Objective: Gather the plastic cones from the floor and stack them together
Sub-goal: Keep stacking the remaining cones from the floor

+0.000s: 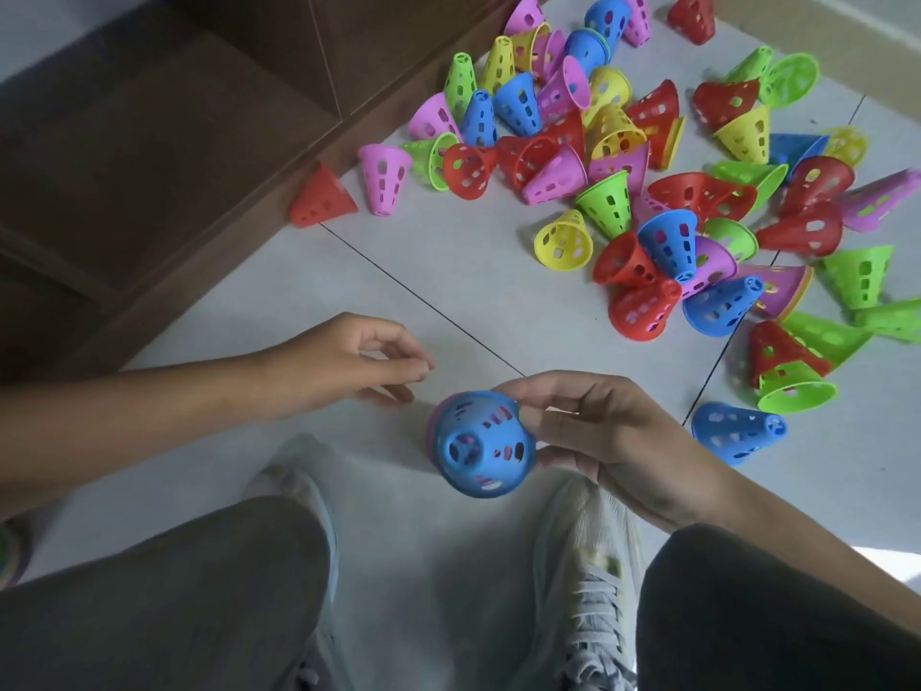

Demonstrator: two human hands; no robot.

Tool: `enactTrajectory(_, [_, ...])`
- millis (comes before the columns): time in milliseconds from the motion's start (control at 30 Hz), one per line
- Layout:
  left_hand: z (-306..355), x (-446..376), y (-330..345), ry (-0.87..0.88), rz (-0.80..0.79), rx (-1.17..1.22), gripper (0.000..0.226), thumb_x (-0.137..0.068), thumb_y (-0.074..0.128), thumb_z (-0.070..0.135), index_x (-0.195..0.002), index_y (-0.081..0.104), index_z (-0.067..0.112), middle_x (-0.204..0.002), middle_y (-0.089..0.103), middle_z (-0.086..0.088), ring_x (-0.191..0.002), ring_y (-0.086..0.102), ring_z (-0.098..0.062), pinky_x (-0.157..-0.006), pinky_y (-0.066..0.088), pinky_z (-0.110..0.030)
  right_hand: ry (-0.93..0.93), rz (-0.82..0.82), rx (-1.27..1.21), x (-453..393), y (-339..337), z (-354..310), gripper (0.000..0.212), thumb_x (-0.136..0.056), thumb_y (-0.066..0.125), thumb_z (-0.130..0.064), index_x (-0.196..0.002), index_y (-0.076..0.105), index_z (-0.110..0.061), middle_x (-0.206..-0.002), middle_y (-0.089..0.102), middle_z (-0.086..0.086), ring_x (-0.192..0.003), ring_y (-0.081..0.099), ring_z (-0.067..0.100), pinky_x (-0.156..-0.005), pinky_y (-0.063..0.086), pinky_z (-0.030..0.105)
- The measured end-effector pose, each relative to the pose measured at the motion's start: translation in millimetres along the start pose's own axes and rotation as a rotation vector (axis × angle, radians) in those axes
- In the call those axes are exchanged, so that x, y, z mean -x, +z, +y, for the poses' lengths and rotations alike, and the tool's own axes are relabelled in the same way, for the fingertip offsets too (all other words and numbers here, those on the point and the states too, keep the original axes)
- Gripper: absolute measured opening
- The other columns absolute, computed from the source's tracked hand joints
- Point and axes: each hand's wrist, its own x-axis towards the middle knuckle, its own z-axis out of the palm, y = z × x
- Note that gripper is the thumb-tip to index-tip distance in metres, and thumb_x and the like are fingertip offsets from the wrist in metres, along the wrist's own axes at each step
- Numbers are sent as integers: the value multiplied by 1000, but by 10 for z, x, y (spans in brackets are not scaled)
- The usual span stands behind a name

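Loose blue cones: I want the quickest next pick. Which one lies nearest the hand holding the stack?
The blue cone lying on its side alone, just beyond the right hand; the other blue ones sit farther off in the pile.

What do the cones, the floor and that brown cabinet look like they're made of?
Cones: moulded plastic, uniform bright colour, slotted walls. Floor: probably glazed tile, pale with dark grout lines. Cabinet: wood or laminate, matte brown; grain too blurred to tell.

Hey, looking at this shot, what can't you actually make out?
- Head view: how many cones are nested under the blue cone in the right hand; it hides all but a pink rim.
- The cone pile runs off the right and top edges.
- Left hand: motion-blurred fingertips, apparently empty.
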Motion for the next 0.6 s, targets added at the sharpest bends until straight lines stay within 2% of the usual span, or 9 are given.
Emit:
enactTrajectory(133, [-92,160,61,-61,-115,64,48,-90,65,54,-127,66,23,-127,66,3,-117,66,-18,-93,60,-44,-22,129,81,2,22,88,22,-85,69,-9,-106,74,-4,-104,71,20,-87,69,28,-74,57,30])
enactTrajectory(200, [-158,246,118,-32,-167,105,73,-75,70,74,-135,59,34,-137,59,11,-126,60,-10,-93,59,-43,-26,191,128,19,56,109,22,-86,70,-8,-107,73,-4,-106,71,17,-85,68,25,-73,57,27])
enactTrajectory(267, [-200,304,192,-7,-220,139,98,-58,74,84,-142,51,39,-147,49,16,-132,54,-5,-94,58,-39,-3,238,196,30,79,142,32,-81,75,-20,-111,71,-10,-114,70,8,-89,68,25,-77,59,30])
enactTrajectory(367, [-232,333,313,-19,-276,155,117,-48,76,86,-150,38,43,-154,38,19,-132,53,-2,-103,54,-41,107,232,212,33,72,261,58,-71,74,-40,-125,64,-20,-129,61,1,-105,68,19,-89,59,38])
enactTrajectory(433, [-280,315,385,-54,-281,191,122,-43,78,86,-149,35,44,-152,41,22,-129,57,-2,-109,49,-46,220,172,103,26,82,351,67,-73,72,-47,-135,58,-24,-135,58,5,-116,63,19,-89,59,37])
enactTrajectory(500, [-337,282,448,-68,-291,218,117,-44,78,87,-146,36,47,-144,50,26,-129,57,-2,-113,43,-47,318,112,-28,14,103,441,76,-73,71,-53,-141,52,-24,-138,57,5,-122,58,24,-90,58,36])
enactTrajectory(600, [-396,244,501,-13,-301,243,103,-55,76,83,-143,41,42,-138,58,22,-132,54,-6,-111,46,-37,348,91,-144,-46,119,564,82,-77,76,-57,-145,49,-20,-140,58,5,-123,59,27,-98,55,37])
